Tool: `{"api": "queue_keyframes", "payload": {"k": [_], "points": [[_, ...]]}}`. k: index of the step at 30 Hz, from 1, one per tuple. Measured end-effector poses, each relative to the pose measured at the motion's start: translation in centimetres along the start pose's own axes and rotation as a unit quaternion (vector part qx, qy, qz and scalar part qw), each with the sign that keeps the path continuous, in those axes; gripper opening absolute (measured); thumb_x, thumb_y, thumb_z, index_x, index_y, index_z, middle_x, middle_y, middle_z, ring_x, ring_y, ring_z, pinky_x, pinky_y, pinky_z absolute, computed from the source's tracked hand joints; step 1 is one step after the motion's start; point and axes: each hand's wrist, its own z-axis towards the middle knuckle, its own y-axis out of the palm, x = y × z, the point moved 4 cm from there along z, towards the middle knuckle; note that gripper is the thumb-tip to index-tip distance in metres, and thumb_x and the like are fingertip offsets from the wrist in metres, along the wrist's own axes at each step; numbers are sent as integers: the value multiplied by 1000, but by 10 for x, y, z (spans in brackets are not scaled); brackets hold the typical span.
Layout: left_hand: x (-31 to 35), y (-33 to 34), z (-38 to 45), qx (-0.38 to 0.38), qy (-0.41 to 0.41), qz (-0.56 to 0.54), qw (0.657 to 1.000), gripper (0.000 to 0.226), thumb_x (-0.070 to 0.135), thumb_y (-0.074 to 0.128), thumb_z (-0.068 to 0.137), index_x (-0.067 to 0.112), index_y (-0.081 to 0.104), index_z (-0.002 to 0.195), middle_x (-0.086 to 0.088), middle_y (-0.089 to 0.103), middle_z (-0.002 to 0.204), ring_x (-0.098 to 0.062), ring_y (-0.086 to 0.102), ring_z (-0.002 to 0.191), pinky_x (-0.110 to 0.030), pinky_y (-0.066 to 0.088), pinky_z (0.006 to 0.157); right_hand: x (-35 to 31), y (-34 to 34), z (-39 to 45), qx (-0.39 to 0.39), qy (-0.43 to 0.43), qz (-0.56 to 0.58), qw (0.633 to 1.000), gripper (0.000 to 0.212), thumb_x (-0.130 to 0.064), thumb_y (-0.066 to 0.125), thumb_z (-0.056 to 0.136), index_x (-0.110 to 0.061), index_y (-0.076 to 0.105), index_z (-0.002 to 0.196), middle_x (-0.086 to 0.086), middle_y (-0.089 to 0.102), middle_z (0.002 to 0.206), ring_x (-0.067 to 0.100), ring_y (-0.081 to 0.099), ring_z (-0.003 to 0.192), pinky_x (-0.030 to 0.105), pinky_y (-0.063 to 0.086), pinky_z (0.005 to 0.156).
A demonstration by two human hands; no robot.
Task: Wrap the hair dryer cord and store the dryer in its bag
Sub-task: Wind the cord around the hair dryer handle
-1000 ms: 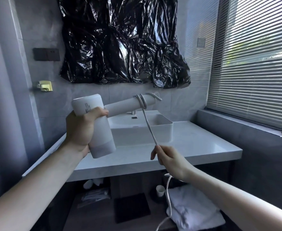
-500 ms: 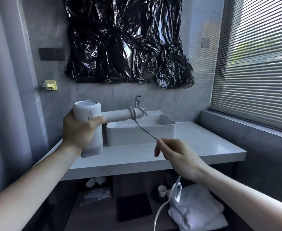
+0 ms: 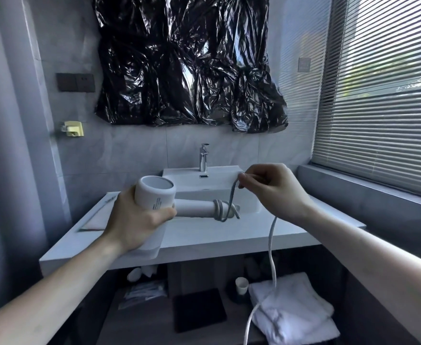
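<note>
Hair dryer point(image 3: 154, 195) is held over the counter point(image 3: 204, 235), in front of the basin point(image 3: 202, 178), its handle pointing toward 3 o'clock. A few turns of cord point(image 3: 223, 210) are already wound near the handle's end, so the wrapping step is judged to be in hand, with most of the cord left hanging down toward 6 o'clock. The barrel is gripped by the left hand point(image 3: 134, 220), fingers curled round it. The cord is pinched between thumb and fingertips of the right hand point(image 3: 271, 192), raised at 1 o'clock of the handle. Another pass around the handle is called for next, with tension kept. No bag can be made out.
</note>
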Motion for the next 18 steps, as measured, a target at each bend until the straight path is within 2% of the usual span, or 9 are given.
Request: {"api": "queue_keyframes", "payload": {"k": [3, 6, 8, 10, 13, 16, 18], "points": [[6, 0, -5, -38, -1, -13, 999, 27, 2, 95, 72, 11, 74, 86, 9, 78, 72, 0, 65, 58, -21, 52, 55, 2, -6, 8, 15, -16, -23, 999, 27, -28, 70, 101, -12, 79, 80, -16, 51, 45, 2, 45, 45, 11, 32, 49], [17, 3, -13, -91, -8, -55, 994, 22, -2, 92, 72, 10, 74, 75, 8, 74, 62, -1, 65, 54, -15, 49, 51, 8, -8, 17, 22, -20, -26, 999, 29, -33, 74, 97, -19, 73, 71, -11, 45, 50, 4, 39, 49, 15, 31, 51], [25, 4, -19, -139, -25, -109, 984, 21, 14, 94, 60, 16, 74, 66, 4, 73, 63, -7, 66, 56, -19, 51, 51, 14, -6, 23, 3, -8, -6, 1000, 28, -35, 78, 94, -22, 72, 70, -10, 42, 56, 5, 36, 52, 17, 31, 51], [26, 4, -21, -169, -49, -153, 972, 24, 31, 87, 48, 20, 77, 66, -3, 72, 68, -14, 67, 61, -25, 52, 52, 19, -2, 26, -24, 14, 35, 999, 27, -35, 80, 93, -12, 77, 79, -7, 42, 60, 5, 35, 52, 14, 30, 49], [21, 3, -21, -168, -72, -205, 962, 33, 34, 84, 46, 15, 76, 72, -10, 69, 72, -22, 67, 63, -30, 53, 54, 31, 5, 29, -55, 44, 89, 994, 38, -37, 77, 95, 1, 77, 88, 3, 41, 67, 9, 37, 59, 18, 32, 54], [21, 1, -21, -149, -66, -248, 955, 31, 31, 83, 49, 14, 76, 73, -11, 68, 73, -24, 66, 63, -31, 54, 54, 40, 14, 23, -83, 80, 143, 983, 43, -50, 75, 93, -9, 75, 79, -2, 50, 67, 9, 44, 63, 23, 33, 64], [22, 0, -20, -136, -61, -271, 951, 27, 30, 82, 50, 16, 75, 72, -10, 67, 72, -22, 66, 60, -30, 54, 53, 51, 22, 15, -111, 113, 190, 969, 51, -63, 76, 81, -13, 72, 81, 8, 46, 74, 18, 40, 67, 33, 27, 65]]}}
